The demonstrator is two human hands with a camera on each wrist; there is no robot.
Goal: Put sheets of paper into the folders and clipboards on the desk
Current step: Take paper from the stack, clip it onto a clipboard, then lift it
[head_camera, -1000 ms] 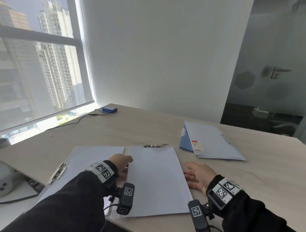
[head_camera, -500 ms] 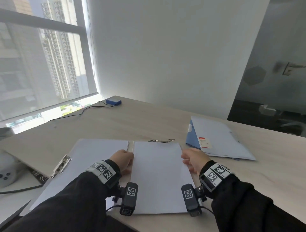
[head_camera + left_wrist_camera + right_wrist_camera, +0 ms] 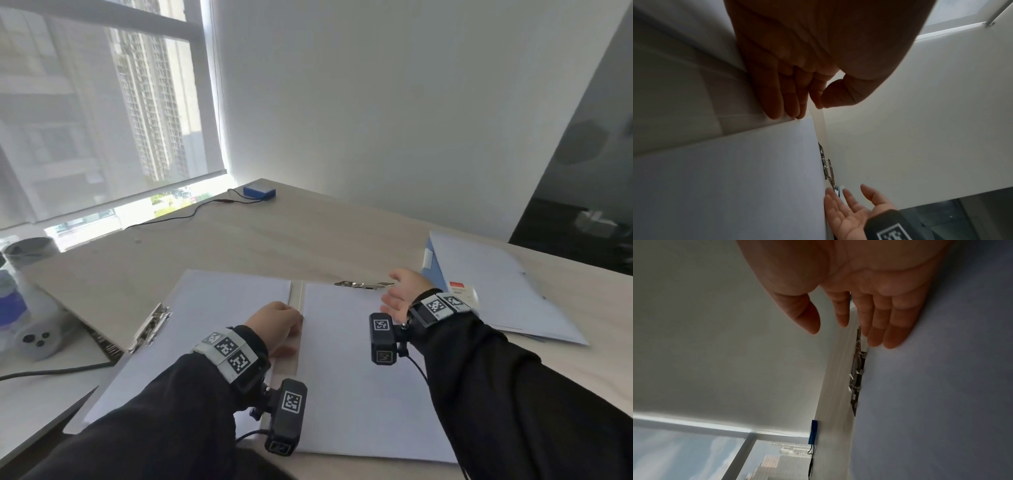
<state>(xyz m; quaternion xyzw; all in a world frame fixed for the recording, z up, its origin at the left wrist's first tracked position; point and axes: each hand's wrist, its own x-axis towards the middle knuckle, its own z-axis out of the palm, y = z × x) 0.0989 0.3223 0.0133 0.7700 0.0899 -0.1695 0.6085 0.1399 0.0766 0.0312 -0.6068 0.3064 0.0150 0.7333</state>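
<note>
A white sheet [image 3: 356,359] lies on a clipboard right in front of me, its metal clip [image 3: 363,284] at the far edge. My left hand [image 3: 296,320] rests on the sheet's left edge with straight fingers [image 3: 777,105] pressing there. My right hand [image 3: 394,289] hovers open by the sheet's far right corner, its fingertips [image 3: 892,340] close to the clip [image 3: 857,369]. A second clipboard [image 3: 222,308] with paper lies to the left, its clip [image 3: 152,329] on its left side. A blue folder [image 3: 496,284] holding papers lies at the right.
A small blue box [image 3: 259,192] with a black cable sits at the desk's far corner by the window. A grey device [image 3: 37,339] and a cup [image 3: 29,250] stand at the left. Bare desk [image 3: 274,240] stretches beyond the clipboards.
My right hand has moved from the desk beside the sheet's right edge forward to its far right corner by the clip. My left hand stays on the left edge.
</note>
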